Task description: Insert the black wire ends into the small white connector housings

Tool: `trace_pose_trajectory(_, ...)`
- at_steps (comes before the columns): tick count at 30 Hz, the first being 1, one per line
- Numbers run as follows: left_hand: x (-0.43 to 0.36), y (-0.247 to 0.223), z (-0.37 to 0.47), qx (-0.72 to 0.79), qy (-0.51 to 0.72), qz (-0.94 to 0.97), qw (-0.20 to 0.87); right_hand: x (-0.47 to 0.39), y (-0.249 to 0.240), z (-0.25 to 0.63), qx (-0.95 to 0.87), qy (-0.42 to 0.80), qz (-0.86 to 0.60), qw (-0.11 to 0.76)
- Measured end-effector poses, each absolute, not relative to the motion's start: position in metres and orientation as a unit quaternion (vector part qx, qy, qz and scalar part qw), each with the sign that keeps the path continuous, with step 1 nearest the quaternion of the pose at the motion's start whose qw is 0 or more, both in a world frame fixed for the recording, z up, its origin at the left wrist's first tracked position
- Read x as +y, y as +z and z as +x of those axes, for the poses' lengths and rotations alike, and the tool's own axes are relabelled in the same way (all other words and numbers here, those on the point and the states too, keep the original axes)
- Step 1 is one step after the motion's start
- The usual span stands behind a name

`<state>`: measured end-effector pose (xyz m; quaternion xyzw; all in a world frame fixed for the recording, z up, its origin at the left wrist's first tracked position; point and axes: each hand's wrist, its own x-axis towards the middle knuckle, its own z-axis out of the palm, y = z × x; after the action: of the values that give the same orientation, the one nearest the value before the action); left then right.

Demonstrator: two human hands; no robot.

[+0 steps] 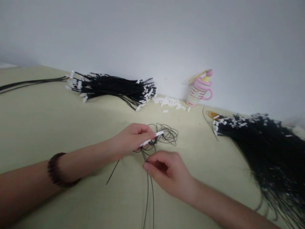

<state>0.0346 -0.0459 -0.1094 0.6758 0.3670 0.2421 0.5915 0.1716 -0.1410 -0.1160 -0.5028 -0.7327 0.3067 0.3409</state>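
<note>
Near the middle of the table, my left hand (137, 138) is closed on white connector pieces attached to thin black wires. One white connector (159, 133) sticks out to the right past its fingertips. A loose tangle of thin black wire (170, 135) lies just beyond them. Below and to the right, my right hand (170, 171) pinches the black wires (147, 184) between thumb and index finger; they run down past the bottom edge of the view. A short black wire end (111, 173) shows under my left forearm.
A bundle of black wires with white ends (111, 85) lies at the back left, beside scattered small white pieces (170, 102). A pink cup-shaped item (199, 90) stands against the wall. A large black wire bundle (262, 149) covers the right side of the pale green table (78, 130).
</note>
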Motion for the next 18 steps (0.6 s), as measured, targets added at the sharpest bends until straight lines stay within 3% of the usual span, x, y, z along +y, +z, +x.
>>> trace_pose_trajectory(7,-0.046,-0.109,0.036,0.394,0.239,0.643,0.613,-0.134,-0.12,0.18,-0.681,0.41,-0.521,0.31)
trace_pose_trajectory(14,-0.043,-0.107,0.036,0.41,0.24,0.622,0.622,-0.135,-0.059,0.205,-0.559,0.54,-0.527,0.344)
trace_pose_trajectory(16,-0.042,-0.108,0.036,0.408,0.241,0.617,0.628,-0.14,-0.035,0.215,-0.562,0.516,-0.509,0.398)
trace_pose_trajectory(18,-0.042,-0.109,0.036,0.403,0.238,0.614,0.636,-0.146,-0.017,0.229,-0.604,0.381,-0.525,0.463)
